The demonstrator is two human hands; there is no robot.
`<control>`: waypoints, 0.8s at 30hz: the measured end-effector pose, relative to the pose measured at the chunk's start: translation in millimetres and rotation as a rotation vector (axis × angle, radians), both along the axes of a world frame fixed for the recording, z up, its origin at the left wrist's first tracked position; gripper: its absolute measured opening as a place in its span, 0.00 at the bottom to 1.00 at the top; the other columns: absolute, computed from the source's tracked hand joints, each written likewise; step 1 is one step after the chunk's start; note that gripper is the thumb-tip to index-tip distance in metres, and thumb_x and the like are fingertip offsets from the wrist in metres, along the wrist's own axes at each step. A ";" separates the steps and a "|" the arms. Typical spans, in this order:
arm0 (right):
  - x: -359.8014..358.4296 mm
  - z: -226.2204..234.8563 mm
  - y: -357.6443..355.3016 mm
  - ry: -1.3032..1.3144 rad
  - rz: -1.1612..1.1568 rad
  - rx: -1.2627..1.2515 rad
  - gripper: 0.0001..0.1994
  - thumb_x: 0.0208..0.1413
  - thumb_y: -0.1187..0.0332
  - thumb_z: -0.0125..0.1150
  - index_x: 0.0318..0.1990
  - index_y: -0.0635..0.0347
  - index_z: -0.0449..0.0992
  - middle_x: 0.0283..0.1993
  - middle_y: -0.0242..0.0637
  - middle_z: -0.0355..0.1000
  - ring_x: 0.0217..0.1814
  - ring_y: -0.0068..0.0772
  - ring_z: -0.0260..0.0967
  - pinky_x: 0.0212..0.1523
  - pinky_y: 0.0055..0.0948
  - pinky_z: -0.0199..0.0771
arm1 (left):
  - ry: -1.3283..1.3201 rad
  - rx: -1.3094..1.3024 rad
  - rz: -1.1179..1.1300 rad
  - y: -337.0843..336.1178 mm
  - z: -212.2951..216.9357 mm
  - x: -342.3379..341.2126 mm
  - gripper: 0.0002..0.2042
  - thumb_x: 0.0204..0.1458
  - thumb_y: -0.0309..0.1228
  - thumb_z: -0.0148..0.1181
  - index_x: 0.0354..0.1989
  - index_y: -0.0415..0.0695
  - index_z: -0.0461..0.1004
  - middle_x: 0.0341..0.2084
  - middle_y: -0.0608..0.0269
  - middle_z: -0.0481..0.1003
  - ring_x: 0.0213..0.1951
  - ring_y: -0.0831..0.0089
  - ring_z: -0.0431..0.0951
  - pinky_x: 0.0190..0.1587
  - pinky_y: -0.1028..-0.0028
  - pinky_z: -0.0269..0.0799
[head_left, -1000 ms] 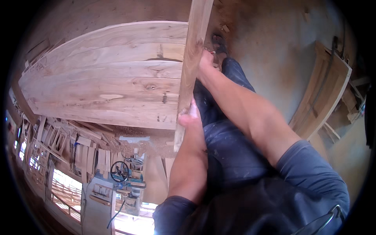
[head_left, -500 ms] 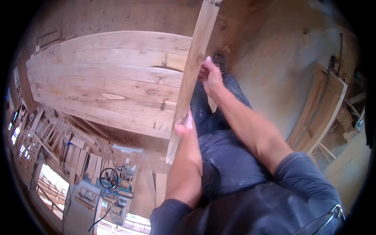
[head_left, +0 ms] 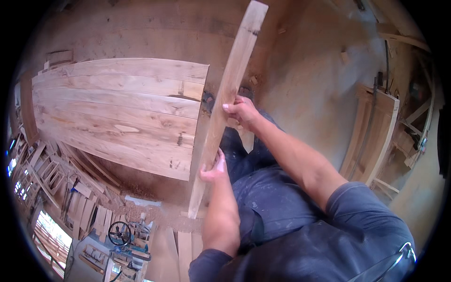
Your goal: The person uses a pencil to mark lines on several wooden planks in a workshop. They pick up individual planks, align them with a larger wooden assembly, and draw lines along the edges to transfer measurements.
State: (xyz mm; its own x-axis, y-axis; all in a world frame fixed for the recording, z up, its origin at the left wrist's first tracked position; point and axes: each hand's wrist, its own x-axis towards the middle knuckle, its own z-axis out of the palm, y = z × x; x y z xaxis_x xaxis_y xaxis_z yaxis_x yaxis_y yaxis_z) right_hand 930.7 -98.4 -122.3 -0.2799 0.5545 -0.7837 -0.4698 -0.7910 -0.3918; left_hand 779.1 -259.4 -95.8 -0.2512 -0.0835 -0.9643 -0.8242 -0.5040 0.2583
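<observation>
A long, pale wooden beam (head_left: 230, 87) runs slantwise in front of me, held in both hands. My left hand (head_left: 214, 168) wraps its nearer part, with the thumb over the top face. Farther along, my right hand (head_left: 240, 112) grips it from the right side, thumb on top and fingers mostly hidden beneath. To the left lies a wide panel of joined planks (head_left: 122, 110), with knots and dark marks in its wood. A gap now shows between the panel's right end and the beam.
A machine with a black handwheel (head_left: 120, 233) stands at the lower left, near stacked wood offcuts (head_left: 82, 211). Wooden panels (head_left: 371, 131) lean at the right. Wood shavings (head_left: 145, 188) lie on the floor below the plank panel.
The beam has come away from the panel's end, opening a gap between them. My right hand has closed round the beam with its thumb on top.
</observation>
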 end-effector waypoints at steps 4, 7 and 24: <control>25.5 4.1 -23.1 0.051 -0.003 -0.050 0.19 0.53 0.72 0.65 0.53 0.66 0.73 0.49 0.39 0.76 0.49 0.34 0.75 0.52 0.34 0.75 | 0.030 0.006 -0.007 -5.8 39.4 18.8 0.31 0.52 0.40 0.50 0.66 0.43 0.60 0.62 0.45 0.62 0.64 0.45 0.61 0.60 0.39 0.59; 34.1 20.1 -43.3 0.074 -0.015 -0.094 0.19 0.54 0.73 0.64 0.54 0.67 0.72 0.49 0.40 0.75 0.50 0.37 0.75 0.52 0.35 0.76 | 0.041 -0.049 -0.062 -21.6 54.1 16.1 0.32 0.52 0.46 0.54 0.64 0.45 0.62 0.61 0.47 0.64 0.62 0.44 0.63 0.57 0.38 0.62; 11.8 207.5 -164.7 0.095 0.882 -0.079 0.15 0.63 0.62 0.58 0.34 0.68 0.78 0.30 0.45 0.78 0.31 0.39 0.78 0.35 0.33 0.80 | 0.139 -0.071 -0.498 -205.9 88.0 -142.4 0.30 0.50 0.46 0.58 0.61 0.44 0.64 0.58 0.52 0.67 0.59 0.52 0.67 0.59 0.47 0.63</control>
